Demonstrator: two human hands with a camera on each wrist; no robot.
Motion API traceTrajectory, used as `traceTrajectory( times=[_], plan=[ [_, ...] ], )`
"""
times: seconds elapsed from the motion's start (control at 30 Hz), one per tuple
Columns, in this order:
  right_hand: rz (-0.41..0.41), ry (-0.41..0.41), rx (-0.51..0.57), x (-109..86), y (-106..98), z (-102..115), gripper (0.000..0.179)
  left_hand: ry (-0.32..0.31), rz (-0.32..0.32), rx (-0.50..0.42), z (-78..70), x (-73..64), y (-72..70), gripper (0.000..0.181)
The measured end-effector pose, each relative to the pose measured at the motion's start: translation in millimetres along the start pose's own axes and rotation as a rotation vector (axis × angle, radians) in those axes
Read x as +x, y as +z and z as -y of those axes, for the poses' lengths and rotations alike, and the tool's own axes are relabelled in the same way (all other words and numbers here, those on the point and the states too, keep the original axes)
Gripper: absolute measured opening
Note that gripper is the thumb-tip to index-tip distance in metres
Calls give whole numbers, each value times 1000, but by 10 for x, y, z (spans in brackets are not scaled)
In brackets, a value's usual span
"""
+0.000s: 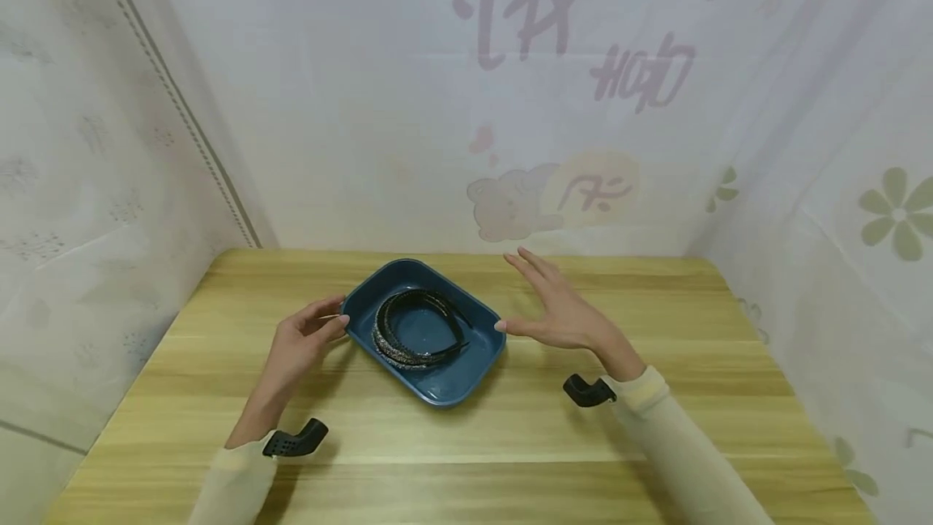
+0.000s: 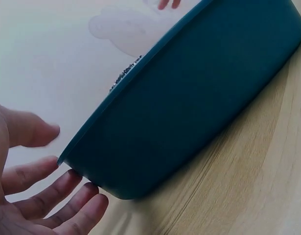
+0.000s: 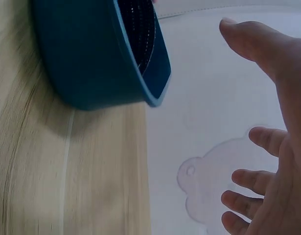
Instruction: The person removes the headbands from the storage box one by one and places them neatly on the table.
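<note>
Blue plastic tray (image 1: 446, 386), just below and left of frame centre, sits on the table with dark glittery headbands (image 1: 386, 344) nested inside. Left hand (image 1: 300, 343), left of tray: fingertips touch its corner, thumb apart, no clamp. Right hand (image 1: 560, 313), right of centre: fingers spread, thumb near the rim, gripping nothing. Step in hand looks like placing or steadying the tray; next move probably calls for both thumbs clear of the rim, then one headband picked. Wood-grain table (image 1: 525, 452) fills lower frame, printed cloth (image 1: 350, 104) upper.
</note>
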State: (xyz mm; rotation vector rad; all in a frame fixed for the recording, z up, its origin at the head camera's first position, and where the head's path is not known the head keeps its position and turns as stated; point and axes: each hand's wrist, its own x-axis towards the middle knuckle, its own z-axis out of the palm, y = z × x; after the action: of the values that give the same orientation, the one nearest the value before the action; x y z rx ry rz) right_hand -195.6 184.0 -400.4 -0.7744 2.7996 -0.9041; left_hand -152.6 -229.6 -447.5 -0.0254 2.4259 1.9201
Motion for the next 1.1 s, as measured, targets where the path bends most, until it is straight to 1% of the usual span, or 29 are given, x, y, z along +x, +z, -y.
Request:
traceTrajectory(
  times=[0.17,0.4,0.6,0.77,0.97,1.1],
  plan=[
    [16,-17,8,63,5,83,99,8,-29,-18,12,11,41,50],
    [55,-37,33,185,75,229,99,-32,-56,-36,-25,33,32,51],
    [70,-89,41,302,180,351,94,-33,-76,-29,-43,33,40,50],
    [82,-106,102,393,253,442,88,-29,-79,-31,-45,46,55,49],
    [140,-105,188,504,352,538,84,-44,-77,-23,-52,53,51,50],
    [170,-90,251,567,402,611,79,-56,-78,-19,-49,58,48,51]
  ],
)
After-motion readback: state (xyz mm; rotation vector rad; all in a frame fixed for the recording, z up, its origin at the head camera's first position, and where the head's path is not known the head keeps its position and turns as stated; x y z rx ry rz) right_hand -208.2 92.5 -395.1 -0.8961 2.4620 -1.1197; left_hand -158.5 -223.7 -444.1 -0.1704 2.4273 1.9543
